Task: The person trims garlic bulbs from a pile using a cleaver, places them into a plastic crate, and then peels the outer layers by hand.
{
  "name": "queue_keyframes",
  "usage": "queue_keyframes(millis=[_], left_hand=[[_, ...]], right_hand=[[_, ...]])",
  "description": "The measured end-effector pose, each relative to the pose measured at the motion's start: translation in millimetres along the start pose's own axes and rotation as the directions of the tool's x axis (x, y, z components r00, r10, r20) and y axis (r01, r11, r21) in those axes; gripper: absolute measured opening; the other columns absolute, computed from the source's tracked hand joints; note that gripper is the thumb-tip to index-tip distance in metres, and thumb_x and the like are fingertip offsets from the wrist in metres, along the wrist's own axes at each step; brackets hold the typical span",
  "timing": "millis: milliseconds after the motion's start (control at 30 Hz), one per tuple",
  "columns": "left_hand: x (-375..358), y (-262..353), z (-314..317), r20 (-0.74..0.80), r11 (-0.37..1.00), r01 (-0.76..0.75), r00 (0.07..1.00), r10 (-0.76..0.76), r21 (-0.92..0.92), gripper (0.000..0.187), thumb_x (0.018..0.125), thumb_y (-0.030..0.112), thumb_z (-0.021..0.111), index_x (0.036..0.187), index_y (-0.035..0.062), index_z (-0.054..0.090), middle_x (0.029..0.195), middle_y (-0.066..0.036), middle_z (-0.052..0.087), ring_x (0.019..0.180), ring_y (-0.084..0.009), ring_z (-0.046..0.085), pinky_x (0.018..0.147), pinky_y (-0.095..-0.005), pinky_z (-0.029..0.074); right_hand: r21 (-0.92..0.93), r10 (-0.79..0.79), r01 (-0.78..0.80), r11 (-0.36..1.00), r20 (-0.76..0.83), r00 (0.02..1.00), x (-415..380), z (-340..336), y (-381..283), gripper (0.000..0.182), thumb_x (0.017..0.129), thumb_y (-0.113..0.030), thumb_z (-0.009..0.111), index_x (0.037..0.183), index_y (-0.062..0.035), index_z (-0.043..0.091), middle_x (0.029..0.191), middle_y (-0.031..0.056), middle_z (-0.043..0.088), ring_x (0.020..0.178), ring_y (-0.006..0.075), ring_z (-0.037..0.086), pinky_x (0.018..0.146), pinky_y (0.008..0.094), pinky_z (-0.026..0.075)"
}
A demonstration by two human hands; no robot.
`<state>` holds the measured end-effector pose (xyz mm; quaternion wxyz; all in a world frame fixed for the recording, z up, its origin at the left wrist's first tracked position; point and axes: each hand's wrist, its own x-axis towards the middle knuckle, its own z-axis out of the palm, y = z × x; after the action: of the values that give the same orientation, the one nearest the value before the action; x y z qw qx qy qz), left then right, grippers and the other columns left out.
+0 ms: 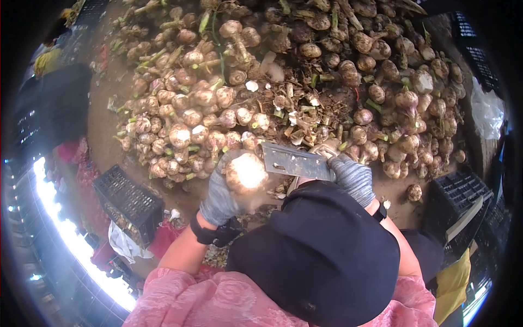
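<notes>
My left hand (218, 197), in a grey glove, is closed around a large garlic bulb (246, 172) whose face is washed out by bright light. My right hand (353, 180), gloved in grey too, grips a cleaver (297, 162) at its handle end, hidden by the fingers. The wide blade points left, its tip right beside the bulb. Just beyond the hands, cut stalks and peelings (305, 103) cover the ground. Heaps of unpeeled garlic bulbs (190, 101) spread to the left and far side, with more garlic bulbs (408, 125) to the right.
A dark cap (318, 250) fills the lower middle of the view. Black plastic crates stand at the left (128, 201) and at the right (457, 201). A clear plastic bag (486, 111) lies at the right edge, and a yellow sack (454, 286) at the lower right.
</notes>
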<state>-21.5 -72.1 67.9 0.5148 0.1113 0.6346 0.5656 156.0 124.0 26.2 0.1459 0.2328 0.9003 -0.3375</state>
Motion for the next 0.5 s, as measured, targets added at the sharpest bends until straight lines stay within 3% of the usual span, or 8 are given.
queue_keyframes(millis=[100,133,167,200,233,300,433,500], left_hand=[[19.1,-2.8,6.1,-0.007,0.995,-0.047,0.999,0.048,0.093,0.067,0.06,0.01,0.08,0.116,0.0036,0.043,0.1,-0.003,0.057,0.09,-0.0129,0.056,0.083,-0.0289,0.047],[25.4,-20.6,-0.3,0.024,0.917,-0.097,0.995,0.095,0.387,0.064,0.062,0.015,0.078,0.115,0.0043,0.044,0.099,-0.005,0.058,0.089,-0.0158,0.058,0.08,-0.0298,0.048],[34.1,14.6,20.7,0.106,0.497,-0.165,0.984,0.144,0.852,0.044,0.072,0.019,0.068,0.11,0.0058,0.051,0.097,-0.009,0.059,0.088,-0.021,0.059,0.075,-0.0319,0.049],[43.9,8.6,24.4,0.243,0.256,-0.253,0.967,0.071,0.933,0.035,0.076,0.02,0.062,0.107,0.0067,0.053,0.095,-0.01,0.06,0.087,-0.0234,0.059,0.074,-0.0333,0.049],[52.0,-4.2,27.1,0.351,0.004,-0.351,0.936,-0.027,0.936,0.027,0.08,0.022,0.057,0.103,0.0075,0.056,0.093,-0.012,0.06,0.086,-0.0258,0.058,0.074,-0.0347,0.048],[67.1,-70.5,25.4,0.345,0.329,-0.43,0.894,0.286,0.841,0.024,0.083,0.022,0.052,0.103,0.0095,0.055,0.091,-0.01,0.061,0.079,-0.0268,0.059,0.068,-0.0362,0.047],[79.9,-42.1,53.5,0.446,0.051,-0.452,0.889,0.102,0.891,0.021,0.084,0.021,0.048,0.1,0.009,0.056,0.091,-0.012,0.06,0.081,-0.0258,0.058,0.071,-0.035,0.047],[77.5,-25.2,50.2,0.521,-0.186,-0.509,0.853,0.023,0.841,0.024,0.079,0.018,0.049,0.101,0.0105,0.056,0.096,-0.011,0.059,0.086,-0.0266,0.057,0.076,-0.0391,0.046]], right_hand=[[0.116,0.057,-0.046,0.992,-0.088,0.994,19.1,-0.8,-0.9,0.026,0.066,-0.022,0.066,0.088,-0.0092,0.061,0.08,0.011,0.06,0.071,0.0292,0.06,0.062,0.0387,0.048],[0.196,0.033,-0.012,0.981,-0.108,0.994,26.1,-8.3,-0.9,0.022,0.067,-0.02,0.063,0.085,-0.0078,0.061,0.077,0.0119,0.06,0.072,0.0298,0.06,0.063,0.0386,0.048],[0.149,-0.046,0.061,0.987,-0.103,0.994,32.3,-12.3,3.1,0.021,0.066,-0.019,0.062,0.085,-0.0077,0.061,0.077,0.0123,0.06,0.072,0.0301,0.06,0.062,0.0391,0.048],[0.173,-0.089,0.1,0.98,-0.072,0.993,36.7,-18.9,1.0,0.021,0.066,-0.019,0.064,0.083,-0.0071,0.061,0.073,0.0137,0.059,0.068,0.0325,0.059,0.06,0.0405,0.047],[0.194,-0.135,0.141,0.971,-0.044,0.99,41.6,-25.2,-3.6,0.021,0.065,-0.02,0.065,0.081,-0.0064,0.062,0.069,0.0151,0.058,0.065,0.0349,0.058,0.058,0.0419,0.046],[0.079,-0.245,0.24,0.968,0.068,0.967,51.1,-34.2,-9.3,0.018,0.067,-0.018,0.057,0.081,-0.0079,0.063,0.068,0.0161,0.058,0.064,0.0344,0.058,0.058,0.0427,0.047],[0.021,-0.156,0.157,0.987,0.316,0.936,69.6,-51.1,-21.4,0.023,0.068,-0.013,0.05,0.086,-0.0076,0.062,0.064,0.0179,0.058,0.063,0.0357,0.058,0.06,0.0432,0.048],[-0.054,-0.018,0.04,0.998,0.354,0.935,75.0,-50.6,-12.4,0.019,0.07,-0.017,0.058,0.084,-0.0059,0.063,0.073,0.0169,0.062,0.074,0.0318,0.061,0.068,0.0401,0.049]])
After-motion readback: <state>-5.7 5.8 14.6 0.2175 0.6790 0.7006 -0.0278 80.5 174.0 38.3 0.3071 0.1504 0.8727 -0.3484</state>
